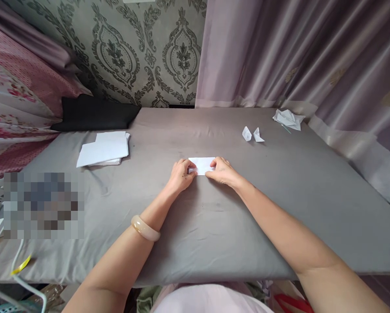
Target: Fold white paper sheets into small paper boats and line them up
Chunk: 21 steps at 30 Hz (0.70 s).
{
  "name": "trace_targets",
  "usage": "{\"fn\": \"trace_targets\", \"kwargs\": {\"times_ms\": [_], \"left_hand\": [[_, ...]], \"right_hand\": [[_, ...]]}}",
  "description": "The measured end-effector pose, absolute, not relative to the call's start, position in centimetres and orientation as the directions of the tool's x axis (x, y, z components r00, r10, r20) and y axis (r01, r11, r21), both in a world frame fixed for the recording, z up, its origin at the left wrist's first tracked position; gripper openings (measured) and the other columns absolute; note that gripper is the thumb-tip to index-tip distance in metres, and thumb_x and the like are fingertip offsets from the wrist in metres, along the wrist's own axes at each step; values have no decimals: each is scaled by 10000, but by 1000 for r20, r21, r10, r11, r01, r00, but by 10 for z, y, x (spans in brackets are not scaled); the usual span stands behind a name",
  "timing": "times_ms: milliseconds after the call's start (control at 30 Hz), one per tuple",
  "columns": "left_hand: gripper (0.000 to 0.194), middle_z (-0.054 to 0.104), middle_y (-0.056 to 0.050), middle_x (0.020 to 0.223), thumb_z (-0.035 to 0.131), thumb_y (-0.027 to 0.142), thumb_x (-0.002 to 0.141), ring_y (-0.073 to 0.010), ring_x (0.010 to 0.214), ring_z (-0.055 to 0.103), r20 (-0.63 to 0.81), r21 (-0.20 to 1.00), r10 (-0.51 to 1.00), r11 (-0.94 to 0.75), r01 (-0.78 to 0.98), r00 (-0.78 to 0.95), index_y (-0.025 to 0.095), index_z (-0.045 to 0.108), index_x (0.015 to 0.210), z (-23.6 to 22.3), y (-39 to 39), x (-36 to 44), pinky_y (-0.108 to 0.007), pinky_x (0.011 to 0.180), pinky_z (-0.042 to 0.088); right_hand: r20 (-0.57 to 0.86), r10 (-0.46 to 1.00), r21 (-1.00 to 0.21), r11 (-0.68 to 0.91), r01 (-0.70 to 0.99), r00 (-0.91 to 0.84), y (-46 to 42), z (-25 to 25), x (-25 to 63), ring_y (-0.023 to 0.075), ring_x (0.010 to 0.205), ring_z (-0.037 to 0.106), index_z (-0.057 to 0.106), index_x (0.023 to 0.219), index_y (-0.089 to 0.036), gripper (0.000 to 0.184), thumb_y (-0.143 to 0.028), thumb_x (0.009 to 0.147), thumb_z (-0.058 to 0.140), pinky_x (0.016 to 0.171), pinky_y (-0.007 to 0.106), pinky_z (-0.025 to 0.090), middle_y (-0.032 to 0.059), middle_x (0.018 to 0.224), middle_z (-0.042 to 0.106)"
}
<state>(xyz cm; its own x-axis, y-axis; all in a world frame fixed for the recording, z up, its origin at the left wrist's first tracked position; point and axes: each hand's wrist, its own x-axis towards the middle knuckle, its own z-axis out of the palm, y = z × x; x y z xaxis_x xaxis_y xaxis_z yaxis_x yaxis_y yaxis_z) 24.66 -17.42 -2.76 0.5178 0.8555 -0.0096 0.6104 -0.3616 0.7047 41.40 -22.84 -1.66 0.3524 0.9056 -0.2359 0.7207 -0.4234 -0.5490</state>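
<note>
A small folded sheet of white paper [202, 165] lies flat on the grey cloth of the table, between my two hands. My left hand [183, 174] pinches its left end, thumb and fingers closed on the edge. At the right end, my right hand [223, 169] grips the paper in the same way, with the thumb along the near edge. The undersides of the fingers are hidden. Beyond my right hand stand two small folded paper shapes [247, 134], a little apart from each other.
White paper sheets [105, 150] lie stacked at the left. A pile of folded papers [288, 118] with a thin green stick sits at the far right corner. Black cloth [97, 114] covers the back left. White cables [18, 256] hang over the near left edge; a blurred patch is beside them.
</note>
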Motion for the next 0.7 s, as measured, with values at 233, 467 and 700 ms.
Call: {"fn": "trace_targets", "kwargs": {"times_ms": [233,467,700], "left_hand": [[186,565,-63,949,602,198,767,-188,842,516,-27,691,854,-360,627,520,163,656,941,-27,-173,247,-307,780,432],[181,574,-63,946,627,285,767,-220,907,520,-76,633,876,-327,702,476,179,627,913,-23,-175,253,-320,809,429],[292,563,-71,987,700,363,685,-255,974,493,-90,657,890,-285,698,448,185,598,892,-25,-174,255,-343,828,426]], "right_hand": [[-332,903,-639,-429,639,274,-228,-10,429,160,847,555,556,914,-201,324,-154,601,624,673,238,416,34,985,593],[-385,913,-732,-392,557,137,-226,-7,448,120,755,570,604,878,-189,348,-31,570,573,652,202,426,14,892,632],[-380,922,-777,-362,516,75,-225,-13,459,137,793,582,643,893,-190,399,-23,545,539,666,209,437,20,897,652]]}}
